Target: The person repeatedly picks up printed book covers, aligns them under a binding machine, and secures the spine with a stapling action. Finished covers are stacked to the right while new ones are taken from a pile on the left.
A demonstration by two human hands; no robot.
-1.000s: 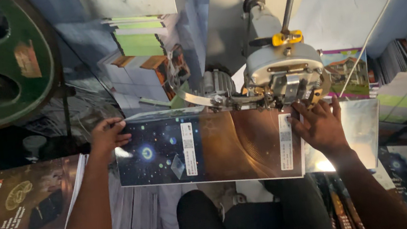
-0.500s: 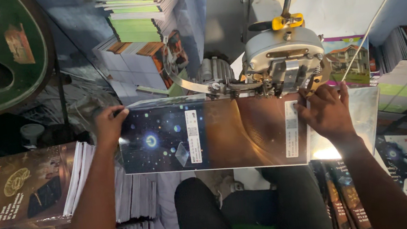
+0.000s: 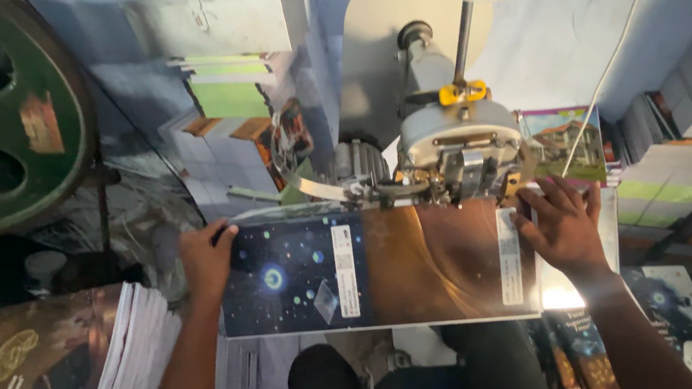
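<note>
A glossy booklet cover (image 3: 387, 267), dark blue with stars on the left half and brown on the right, lies open over the saddle of a stitching machine (image 3: 452, 155). My left hand (image 3: 205, 263) grips its left edge. My right hand (image 3: 560, 224) lies flat with fingers spread on its right edge, just beside the machine's stitching head. The cover's top edge sits under the head. My dark-trousered legs (image 3: 398, 380) show below the cover.
A stack of brown-covered booklets (image 3: 58, 366) lies at the lower left. More booklets (image 3: 679, 315) with a blue face picture lie at the lower right. A big green flywheel (image 3: 1, 126) stands at upper left. Piles of printed sheets (image 3: 227, 104) sit behind the machine.
The booklet and both hands have stayed at the machine head while the camera view shifted slightly. My right hand has spread flatter on the right edge.
</note>
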